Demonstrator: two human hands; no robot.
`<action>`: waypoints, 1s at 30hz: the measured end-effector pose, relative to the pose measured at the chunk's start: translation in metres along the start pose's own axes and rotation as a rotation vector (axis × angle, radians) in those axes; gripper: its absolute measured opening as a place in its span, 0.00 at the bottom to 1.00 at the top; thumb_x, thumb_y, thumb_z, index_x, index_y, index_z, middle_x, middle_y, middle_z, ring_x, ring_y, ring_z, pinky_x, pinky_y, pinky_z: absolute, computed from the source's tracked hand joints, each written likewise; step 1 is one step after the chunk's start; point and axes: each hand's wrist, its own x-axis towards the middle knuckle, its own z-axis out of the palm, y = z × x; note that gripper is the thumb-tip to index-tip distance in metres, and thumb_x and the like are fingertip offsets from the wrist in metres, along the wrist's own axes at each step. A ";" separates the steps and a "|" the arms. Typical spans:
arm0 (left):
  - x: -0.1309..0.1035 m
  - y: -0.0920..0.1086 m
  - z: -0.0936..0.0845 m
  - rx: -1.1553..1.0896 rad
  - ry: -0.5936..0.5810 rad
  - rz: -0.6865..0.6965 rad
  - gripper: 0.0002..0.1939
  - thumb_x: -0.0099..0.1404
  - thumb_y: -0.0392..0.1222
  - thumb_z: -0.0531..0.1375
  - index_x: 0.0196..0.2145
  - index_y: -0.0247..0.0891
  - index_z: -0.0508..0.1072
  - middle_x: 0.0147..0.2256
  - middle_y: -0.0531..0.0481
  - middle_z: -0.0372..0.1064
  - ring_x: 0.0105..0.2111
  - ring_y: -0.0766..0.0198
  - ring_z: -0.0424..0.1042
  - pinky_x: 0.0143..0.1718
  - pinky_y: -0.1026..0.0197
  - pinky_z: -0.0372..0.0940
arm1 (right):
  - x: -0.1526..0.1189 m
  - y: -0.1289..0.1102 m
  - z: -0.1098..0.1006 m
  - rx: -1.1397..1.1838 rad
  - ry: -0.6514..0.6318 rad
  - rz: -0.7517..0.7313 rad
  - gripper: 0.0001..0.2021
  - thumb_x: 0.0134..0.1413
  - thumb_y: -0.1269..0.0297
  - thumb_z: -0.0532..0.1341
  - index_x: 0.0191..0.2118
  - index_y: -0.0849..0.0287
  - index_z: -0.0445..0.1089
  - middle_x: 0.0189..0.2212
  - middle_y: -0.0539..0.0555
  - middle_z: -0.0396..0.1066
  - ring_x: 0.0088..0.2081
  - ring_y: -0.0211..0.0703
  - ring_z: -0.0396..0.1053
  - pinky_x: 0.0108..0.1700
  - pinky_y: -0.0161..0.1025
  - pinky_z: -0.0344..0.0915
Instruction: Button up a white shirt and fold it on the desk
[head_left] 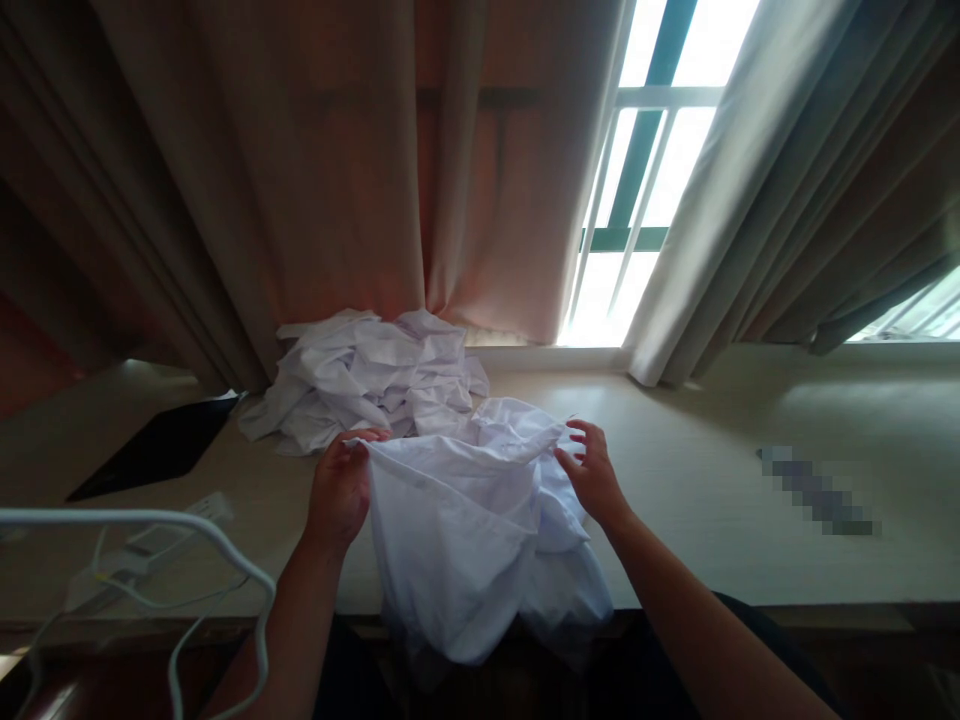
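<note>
A white cloth (457,530), perhaps a garment, hangs in loose folds over the table's front edge. My left hand (341,490) is closed on its upper left corner, lifting that edge. At the other end of the raised edge, my right hand (596,475) has its fingers apart, thumb and fingertips beside the fabric. Whether the fingertips touch the fabric is unclear. Behind the cloth lies a crumpled heap of white cloth (367,370), close against the curtain. Where the held piece ends and the heap begins is partly hidden by folds.
The pale table (697,530) runs along a window (645,170) with long curtains (337,160). On the left lie a flat black object (157,445), a white power strip (180,525) and cables; a thick white cable (247,565) loops in front. A blurred item (817,492) lies right.
</note>
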 end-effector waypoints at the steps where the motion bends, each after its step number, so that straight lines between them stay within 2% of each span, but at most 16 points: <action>1: 0.000 0.001 -0.002 -0.018 -0.014 -0.009 0.14 0.56 0.48 0.70 0.34 0.39 0.74 0.36 0.50 0.72 0.42 0.60 0.72 0.48 0.57 0.67 | -0.002 0.003 0.003 -0.028 -0.031 -0.032 0.29 0.52 0.56 0.66 0.60 0.51 0.62 0.62 0.60 0.58 0.56 0.55 0.65 0.53 0.55 0.68; 4: 0.001 0.006 -0.011 -0.030 -0.081 -0.029 0.10 0.58 0.45 0.69 0.33 0.41 0.74 0.29 0.52 0.69 0.33 0.64 0.69 0.37 0.62 0.66 | 0.000 0.009 0.014 -0.076 -0.137 -0.136 0.41 0.51 0.60 0.66 0.69 0.48 0.50 0.69 0.58 0.48 0.68 0.56 0.51 0.67 0.59 0.53; 6: 0.001 0.009 -0.018 0.005 -0.155 -0.040 0.08 0.58 0.44 0.69 0.32 0.40 0.75 0.28 0.51 0.68 0.30 0.64 0.68 0.30 0.64 0.63 | 0.008 0.010 0.024 -0.096 -0.145 -0.174 0.48 0.48 0.61 0.68 0.71 0.51 0.44 0.71 0.59 0.43 0.72 0.55 0.41 0.70 0.59 0.43; 8: -0.001 0.013 -0.023 0.047 -0.232 -0.069 0.09 0.55 0.44 0.70 0.30 0.39 0.77 0.31 0.48 0.70 0.31 0.62 0.68 0.29 0.63 0.63 | 0.019 0.008 0.036 -0.077 -0.118 -0.167 0.53 0.43 0.62 0.71 0.72 0.53 0.42 0.72 0.60 0.42 0.72 0.56 0.38 0.70 0.59 0.42; 9: -0.002 0.015 -0.024 0.059 -0.262 -0.085 0.10 0.53 0.45 0.71 0.29 0.39 0.77 0.33 0.46 0.71 0.33 0.61 0.69 0.31 0.62 0.64 | 0.025 0.005 0.042 -0.044 -0.122 -0.147 0.53 0.41 0.63 0.72 0.71 0.53 0.44 0.71 0.60 0.45 0.72 0.57 0.41 0.69 0.58 0.45; 11: -0.005 0.020 -0.025 0.043 -0.282 -0.117 0.12 0.51 0.47 0.73 0.27 0.39 0.77 0.35 0.45 0.72 0.37 0.57 0.71 0.36 0.57 0.67 | 0.037 -0.004 0.053 0.044 -0.201 -0.079 0.46 0.38 0.65 0.72 0.67 0.52 0.57 0.64 0.59 0.60 0.66 0.58 0.55 0.64 0.56 0.56; 13: -0.007 0.025 -0.026 -0.037 -0.243 -0.144 0.14 0.51 0.51 0.73 0.27 0.41 0.75 0.31 0.48 0.71 0.37 0.56 0.72 0.40 0.53 0.68 | 0.048 -0.018 0.059 0.106 -0.315 -0.021 0.29 0.39 0.67 0.69 0.53 0.53 0.72 0.50 0.56 0.74 0.54 0.55 0.69 0.56 0.51 0.64; 14: -0.007 0.028 -0.028 -0.084 -0.207 -0.145 0.15 0.52 0.52 0.72 0.27 0.42 0.74 0.29 0.50 0.70 0.37 0.56 0.72 0.42 0.51 0.69 | 0.054 -0.026 0.060 0.118 -0.355 -0.007 0.20 0.40 0.68 0.68 0.45 0.54 0.76 0.42 0.55 0.77 0.48 0.53 0.72 0.52 0.48 0.66; 16: -0.003 0.035 -0.034 -0.132 -0.120 -0.118 0.15 0.51 0.51 0.72 0.29 0.42 0.73 0.28 0.51 0.71 0.39 0.55 0.74 0.45 0.49 0.69 | 0.068 -0.043 0.055 0.118 -0.382 -0.006 0.06 0.44 0.67 0.65 0.32 0.57 0.77 0.30 0.53 0.77 0.37 0.47 0.72 0.44 0.43 0.67; 17: 0.001 0.039 -0.037 -0.126 -0.080 -0.088 0.15 0.51 0.50 0.73 0.30 0.42 0.73 0.32 0.50 0.73 0.42 0.54 0.74 0.46 0.49 0.69 | 0.077 -0.052 0.049 0.115 -0.382 -0.009 0.04 0.45 0.66 0.64 0.29 0.59 0.76 0.27 0.52 0.75 0.33 0.44 0.70 0.40 0.41 0.66; 20: 0.024 0.059 -0.046 -0.085 0.008 0.045 0.14 0.50 0.45 0.73 0.31 0.40 0.74 0.46 0.48 0.73 0.47 0.54 0.74 0.49 0.51 0.70 | 0.106 -0.089 0.015 0.102 -0.407 -0.012 0.07 0.44 0.62 0.67 0.26 0.61 0.76 0.21 0.49 0.72 0.25 0.39 0.65 0.31 0.37 0.62; 22: 0.045 0.078 -0.043 -0.092 0.032 0.136 0.15 0.50 0.43 0.73 0.32 0.39 0.74 0.46 0.49 0.73 0.45 0.59 0.74 0.47 0.55 0.70 | 0.127 -0.122 -0.014 0.085 -0.419 -0.022 0.10 0.39 0.62 0.71 0.27 0.63 0.77 0.21 0.50 0.72 0.25 0.38 0.65 0.30 0.36 0.61; 23: 0.056 0.089 -0.037 -0.102 0.033 0.171 0.15 0.50 0.44 0.73 0.33 0.38 0.74 0.45 0.50 0.73 0.43 0.61 0.74 0.47 0.57 0.70 | 0.136 -0.142 -0.029 0.081 -0.414 -0.029 0.12 0.38 0.61 0.72 0.29 0.64 0.77 0.21 0.51 0.72 0.25 0.38 0.65 0.30 0.36 0.61; 26: 0.091 0.127 -0.007 -0.136 0.051 0.303 0.16 0.50 0.42 0.73 0.34 0.38 0.73 0.40 0.52 0.74 0.41 0.65 0.74 0.44 0.62 0.69 | 0.157 -0.212 -0.071 0.055 -0.322 -0.061 0.19 0.45 0.57 0.72 0.41 0.64 0.76 0.26 0.53 0.74 0.27 0.38 0.68 0.29 0.35 0.63; 28: 0.112 0.156 0.018 -0.151 0.066 0.416 0.16 0.52 0.41 0.72 0.36 0.38 0.72 0.36 0.54 0.74 0.37 0.68 0.73 0.42 0.63 0.69 | 0.164 -0.264 -0.094 -0.031 -0.204 -0.153 0.18 0.50 0.59 0.69 0.45 0.64 0.75 0.28 0.53 0.74 0.26 0.35 0.66 0.30 0.35 0.63; 30: 0.129 0.188 0.040 -0.095 0.057 0.522 0.17 0.56 0.44 0.70 0.40 0.39 0.71 0.33 0.55 0.72 0.34 0.69 0.71 0.39 0.62 0.68 | 0.167 -0.316 -0.116 -0.069 -0.105 -0.236 0.16 0.53 0.60 0.69 0.44 0.65 0.75 0.25 0.50 0.70 0.23 0.31 0.60 0.28 0.33 0.59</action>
